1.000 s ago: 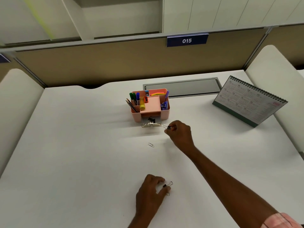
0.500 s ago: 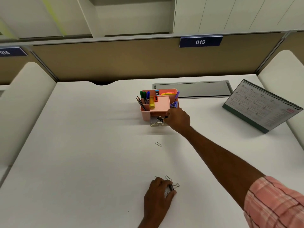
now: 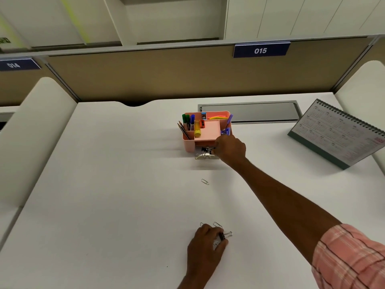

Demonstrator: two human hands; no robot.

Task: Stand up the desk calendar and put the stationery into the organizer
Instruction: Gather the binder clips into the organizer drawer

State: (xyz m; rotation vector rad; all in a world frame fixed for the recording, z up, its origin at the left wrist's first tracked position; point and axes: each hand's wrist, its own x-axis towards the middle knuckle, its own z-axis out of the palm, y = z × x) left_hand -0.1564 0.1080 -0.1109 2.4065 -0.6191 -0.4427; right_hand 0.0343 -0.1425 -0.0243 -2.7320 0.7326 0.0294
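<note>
The pink organizer (image 3: 208, 133) stands mid-desk with markers, pencils, a yellow glue stick and purple clips in it. Its clear front drawer (image 3: 206, 156) is pulled out and holds black binder clips (image 3: 206, 150). My right hand (image 3: 230, 149) reaches over the drawer's right side, fingertips on a binder clip there. Near the front edge, my left hand (image 3: 205, 243) is closed on a black binder clip (image 3: 223, 236), with paper clips (image 3: 216, 224) under and beside it. One loose paper clip (image 3: 205, 181) lies between hands. The desk calendar (image 3: 339, 134) stands upright at right.
A grey cable hatch (image 3: 250, 111) is set into the white desk (image 3: 104, 184) behind the organizer. A brown partition with label 015 (image 3: 260, 50) closes the back. White rounded dividers (image 3: 41, 126) border both sides.
My right hand moved from the open desk to the organizer's drawer with a binder clip. My left hand stayed near the front edge over the clips. The camera view shifted left.
</note>
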